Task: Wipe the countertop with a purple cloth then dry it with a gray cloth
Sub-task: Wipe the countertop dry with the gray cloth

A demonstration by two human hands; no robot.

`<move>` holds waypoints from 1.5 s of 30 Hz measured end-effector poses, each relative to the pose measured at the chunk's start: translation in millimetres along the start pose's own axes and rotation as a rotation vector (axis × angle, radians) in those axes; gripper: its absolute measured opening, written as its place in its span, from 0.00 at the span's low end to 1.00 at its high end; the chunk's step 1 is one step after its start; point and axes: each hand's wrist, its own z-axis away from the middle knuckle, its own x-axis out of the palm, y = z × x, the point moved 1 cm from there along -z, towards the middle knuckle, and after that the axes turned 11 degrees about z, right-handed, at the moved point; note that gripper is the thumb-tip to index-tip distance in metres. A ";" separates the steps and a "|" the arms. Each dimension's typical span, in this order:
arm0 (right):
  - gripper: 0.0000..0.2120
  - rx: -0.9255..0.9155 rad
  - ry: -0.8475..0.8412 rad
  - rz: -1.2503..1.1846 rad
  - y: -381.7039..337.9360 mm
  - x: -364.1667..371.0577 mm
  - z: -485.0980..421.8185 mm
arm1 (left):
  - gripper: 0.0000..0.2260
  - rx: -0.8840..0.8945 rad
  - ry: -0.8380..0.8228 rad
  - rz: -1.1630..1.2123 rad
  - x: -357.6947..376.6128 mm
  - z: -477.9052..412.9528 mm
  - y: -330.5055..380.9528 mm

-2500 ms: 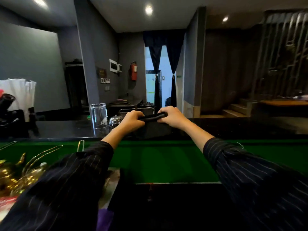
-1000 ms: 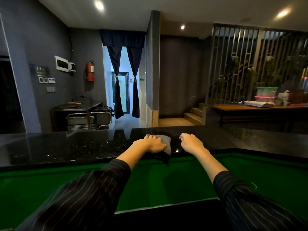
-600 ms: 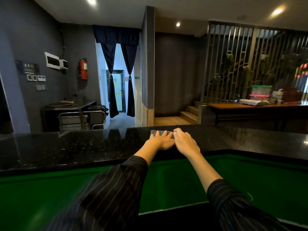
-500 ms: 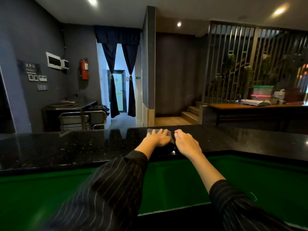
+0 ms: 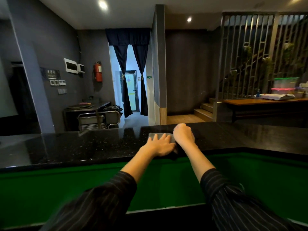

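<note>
— Where's the gray cloth (image 5: 152, 135)?
— On the black countertop (image 5: 83, 145), at twelve o'clock; the left hand (image 5: 160, 145) presses it, fingers flat. The right hand (image 5: 183, 135), at its three o'clock, is curled; grasp unclear

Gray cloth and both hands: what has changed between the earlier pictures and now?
The gray cloth, gripped in the air by both hands at first, now lies on the black countertop. The right hand, flat half a second ago, has curled its fingers at the cloth's right edge; whether it grips the cloth is hidden. Unchanged lately: the left hand presses the cloth with straight fingers.
</note>
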 end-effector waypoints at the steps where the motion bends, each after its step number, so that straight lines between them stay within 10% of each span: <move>1: 0.15 -0.021 0.039 -0.142 -13.8 4.8 4.3 | 0.26 0.012 -0.006 0.007 -0.4 -2.0 -2.0; 12: 0.20 -0.271 -0.257 0.238 -31.5 40.9 5.6 | 0.30 -0.323 0.064 -0.034 -43.5 -12.9 -179.0; 28: 0.18 -0.341 -0.162 0.447 -37.8 45.1 13.0 | 0.26 -0.044 -0.030 -0.087 -32.2 -82.3 -86.5; 45: 0.11 -0.360 -0.047 0.385 -43.8 36.1 26.4 | 0.26 -0.455 0.143 0.017 -70.8 23.3 -288.6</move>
